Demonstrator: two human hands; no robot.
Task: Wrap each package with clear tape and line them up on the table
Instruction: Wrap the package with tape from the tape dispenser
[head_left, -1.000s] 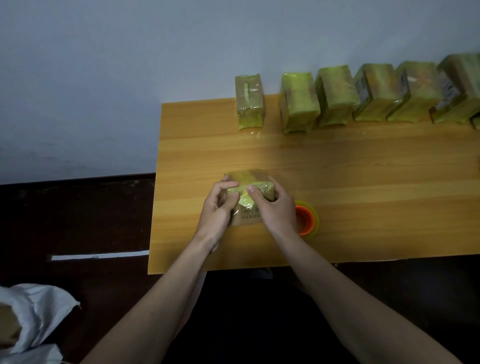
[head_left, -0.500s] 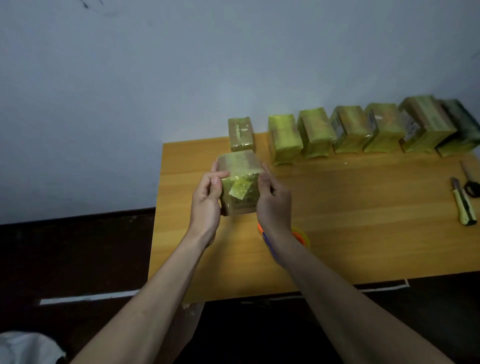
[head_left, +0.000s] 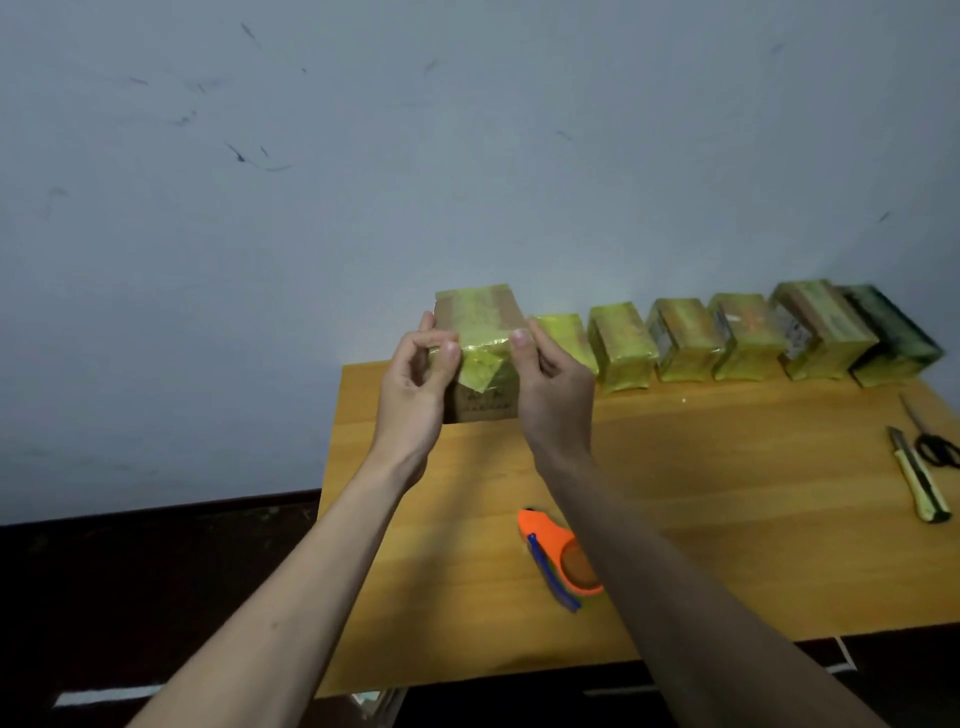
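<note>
Yellow-taped package (head_left: 480, 353) gripped by both hands (head_left: 415, 384) (head_left: 553, 379), fingers clamped on it, unplaced; six packages (head_left: 737, 335) line table's (head_left: 727, 493) far edge.

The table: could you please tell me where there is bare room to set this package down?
Bare wood lies between the row of packages and the tape dispenser, stretching right toward the knife and scissors. The back edge along the wall is crowded.
</note>
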